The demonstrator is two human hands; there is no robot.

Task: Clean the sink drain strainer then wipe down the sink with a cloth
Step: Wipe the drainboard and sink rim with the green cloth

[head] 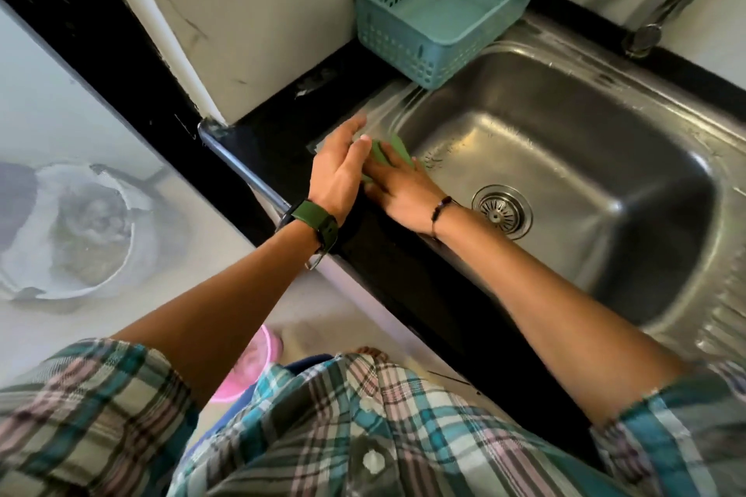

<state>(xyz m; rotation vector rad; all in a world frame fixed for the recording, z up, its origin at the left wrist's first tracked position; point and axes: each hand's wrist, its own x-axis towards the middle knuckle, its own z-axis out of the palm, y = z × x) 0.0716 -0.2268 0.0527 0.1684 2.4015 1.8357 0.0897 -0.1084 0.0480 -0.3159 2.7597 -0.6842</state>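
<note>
A steel sink (565,157) is set in a black counter, with a round drain strainer (501,211) seated in its floor. A green cloth (389,151) lies on the sink's near-left rim. My right hand (397,186) presses flat on the cloth, fingers spread over it. My left hand (341,169), with a green watch on the wrist, rests against the cloth's left side with fingers extended, touching the rim. Most of the cloth is hidden under both hands.
A teal plastic basket (440,8) stands on the sink's far-left corner against the wall. The tap (662,16) rises at the far right. A white bucket (72,230) and a pink tub (250,367) sit on the floor to the left.
</note>
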